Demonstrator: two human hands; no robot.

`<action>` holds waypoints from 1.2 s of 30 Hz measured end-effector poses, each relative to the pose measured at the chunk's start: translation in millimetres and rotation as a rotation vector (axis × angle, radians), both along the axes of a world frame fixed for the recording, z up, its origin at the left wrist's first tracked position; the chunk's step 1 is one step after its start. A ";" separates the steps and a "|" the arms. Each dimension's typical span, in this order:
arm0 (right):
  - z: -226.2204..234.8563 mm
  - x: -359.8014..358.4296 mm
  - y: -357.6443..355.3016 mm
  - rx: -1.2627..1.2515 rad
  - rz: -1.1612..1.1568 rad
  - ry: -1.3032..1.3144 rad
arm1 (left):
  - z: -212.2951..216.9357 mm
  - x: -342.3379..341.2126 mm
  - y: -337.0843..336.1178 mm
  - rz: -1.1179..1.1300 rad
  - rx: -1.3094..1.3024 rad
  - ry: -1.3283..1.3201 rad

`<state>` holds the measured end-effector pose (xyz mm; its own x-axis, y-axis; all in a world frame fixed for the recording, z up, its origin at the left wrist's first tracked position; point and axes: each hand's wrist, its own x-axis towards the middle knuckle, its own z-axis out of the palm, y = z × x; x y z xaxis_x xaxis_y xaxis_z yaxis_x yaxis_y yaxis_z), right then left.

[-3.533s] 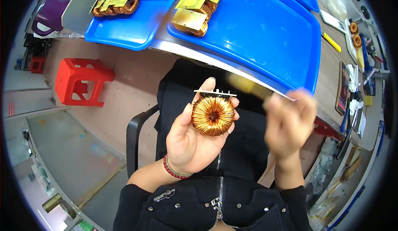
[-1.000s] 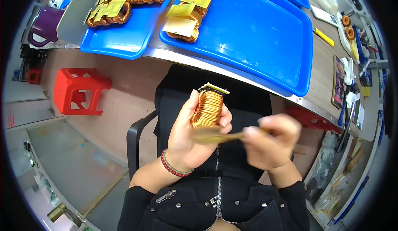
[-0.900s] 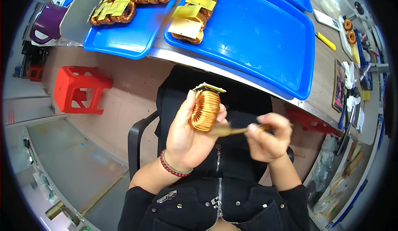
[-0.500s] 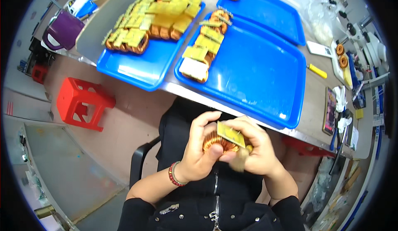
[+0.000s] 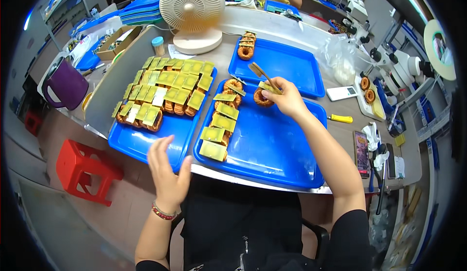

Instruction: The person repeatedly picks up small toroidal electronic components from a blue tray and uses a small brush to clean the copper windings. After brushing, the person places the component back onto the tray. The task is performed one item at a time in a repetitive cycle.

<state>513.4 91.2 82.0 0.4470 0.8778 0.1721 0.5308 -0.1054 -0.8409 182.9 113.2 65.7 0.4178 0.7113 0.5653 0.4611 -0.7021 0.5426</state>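
My right hand (image 5: 288, 97) is over the middle tray, its fingers closed on a copper-wound toroidal coil (image 5: 263, 97) with a small yellow-green board on it. A slim brown tool (image 5: 262, 75), like a brush handle, also sticks out of that hand. Whether the coil touches the tray cannot be made out. Along the left side of this blue tray (image 5: 272, 149) runs a row of coils (image 5: 224, 122) topped with boards. My left hand (image 5: 168, 174) is empty, fingers spread, by the front edge of the left blue tray (image 5: 141, 142), which carries many board-topped coils (image 5: 168, 79).
Behind stands another blue tray (image 5: 287, 67) with a few coils. A white fan (image 5: 192, 6), a purple kettle (image 5: 65, 84) and a red stool (image 5: 87, 171) are around. To the right lie a yellow-handled tool (image 5: 340, 119) and a phone (image 5: 361, 154). Another person works across the bench.
My hands have parted from around the coil in front of my body. The right carried coil and brown tool forward over the middle tray; the left let go and moved left. The view has tilted up.
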 end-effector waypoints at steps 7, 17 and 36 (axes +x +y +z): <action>-24.0 19.3 43.5 -0.124 -0.060 0.033 | 0.7 -7.8 74.3 0.417 0.298 0.474; -9.7 25.3 -0.8 0.093 -0.130 -0.138 | -11.5 -5.0 99.5 0.123 0.438 0.401; -2.4 -132.3 -194.7 -0.063 -0.089 -0.675 | 14.7 -13.6 -101.8 -0.426 -0.216 -0.077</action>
<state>381.1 -103.5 79.7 0.3310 0.8600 0.3885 0.9237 -0.2111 -0.3198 169.2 11.4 80.4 0.6601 0.5906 0.4642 0.1099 -0.6873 0.7180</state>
